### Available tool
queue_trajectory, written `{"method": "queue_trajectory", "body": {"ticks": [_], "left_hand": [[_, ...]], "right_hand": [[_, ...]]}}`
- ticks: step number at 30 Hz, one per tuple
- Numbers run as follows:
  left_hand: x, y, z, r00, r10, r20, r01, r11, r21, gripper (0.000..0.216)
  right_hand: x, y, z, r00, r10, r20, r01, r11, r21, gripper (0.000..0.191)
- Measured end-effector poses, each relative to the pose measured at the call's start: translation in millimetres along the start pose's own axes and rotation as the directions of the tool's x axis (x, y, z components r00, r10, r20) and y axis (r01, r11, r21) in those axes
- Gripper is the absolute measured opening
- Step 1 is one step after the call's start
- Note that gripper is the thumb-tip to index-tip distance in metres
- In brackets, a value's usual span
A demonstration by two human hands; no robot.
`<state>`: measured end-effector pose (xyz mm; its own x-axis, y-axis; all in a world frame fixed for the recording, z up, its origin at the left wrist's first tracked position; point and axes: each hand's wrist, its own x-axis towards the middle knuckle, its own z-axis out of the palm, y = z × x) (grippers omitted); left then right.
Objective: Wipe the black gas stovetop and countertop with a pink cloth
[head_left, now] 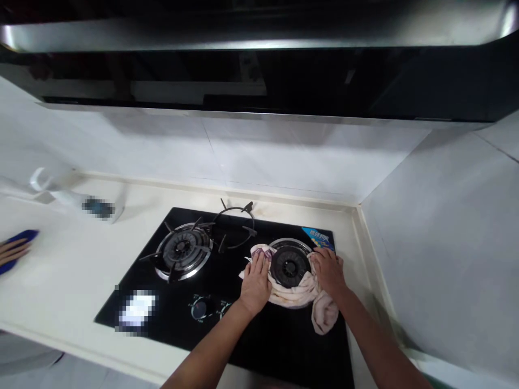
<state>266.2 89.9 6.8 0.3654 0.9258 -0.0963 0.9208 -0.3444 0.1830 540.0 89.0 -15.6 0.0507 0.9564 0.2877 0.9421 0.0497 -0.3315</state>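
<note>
A pale pinkish cloth (290,296) is wrapped around the front and sides of the right burner (289,267) on the black glass gas stove (284,346). My left hand (257,283) presses one end of it at the burner's left side, fingers closed on the fabric. At the right side my right hand (329,272) grips the other end, its fingers curled over. A bunched tail of the cloth hangs below my right hand onto the glass. The right burner's pan support (253,232) appears to be the black ring standing off the burner, behind and left of it.
The left burner (182,249) carries its own support, with a control knob (199,309) in front. A white bottle (73,200) lies on the pale counter (81,265). At the far left are another person's fingers (12,251) against something blue. A range hood (259,75) overhangs the stove; a wall stands close on the right.
</note>
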Motion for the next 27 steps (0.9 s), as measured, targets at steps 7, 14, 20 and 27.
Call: {"method": "queue_trajectory", "body": {"ticks": [7,14,20,27], "left_hand": [[-48.0,19.3,20.7,1.000,0.006,0.019,-0.006,0.999,0.045,0.067],[-85.4,35.1,32.5,0.992,0.126,0.031,-0.123,0.989,-0.083,0.066],[-68.8,20.8,7.8,0.974,0.218,-0.069,-0.227,0.955,-0.193,0.045],[-28.9,-20.4,-28.9,0.974,0.203,-0.106,-0.213,0.973,-0.093,0.034]], "right_hand": [[-63.4,-38.2,-2.3,0.999,0.016,-0.048,-0.022,0.991,-0.131,0.033],[-98.3,-70.6,-7.4,0.998,-0.011,-0.057,0.004,0.992,-0.124,0.025],[-106.2,-89.2,-5.5,0.997,-0.060,-0.038,0.055,0.990,-0.128,0.028],[-109.3,-129.7,13.8,0.996,-0.087,0.014,0.088,0.995,-0.036,0.021]]}}
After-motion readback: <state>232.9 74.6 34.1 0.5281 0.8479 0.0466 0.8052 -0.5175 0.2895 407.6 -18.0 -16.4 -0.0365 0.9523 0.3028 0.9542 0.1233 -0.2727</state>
